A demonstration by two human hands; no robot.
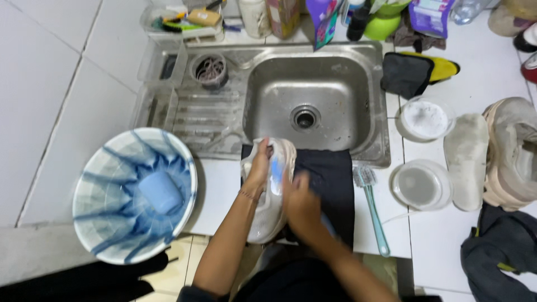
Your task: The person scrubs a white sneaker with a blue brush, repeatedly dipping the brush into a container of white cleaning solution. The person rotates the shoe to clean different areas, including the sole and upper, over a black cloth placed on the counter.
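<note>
Far left of the frame, a blue-and-white basket [134,193] sits beside me, a blue cup inside. Moving in, my left hand [258,168] grips the pale sneaker [268,193] near its upper end, fingers curled tight round the rim. The shoe's long axis runs up-down in the frame, one end toward the steel sink [307,100], the other toward me; it lies at centre on a dark cloth [330,179] draped over the counter edge. It's off-white, grubby, blue inside. My right hand [302,204] presses its side, blurred; I cannot tell its grip. Right: teal brush [372,207], two round lids, more worn shoes on white tile.
</note>
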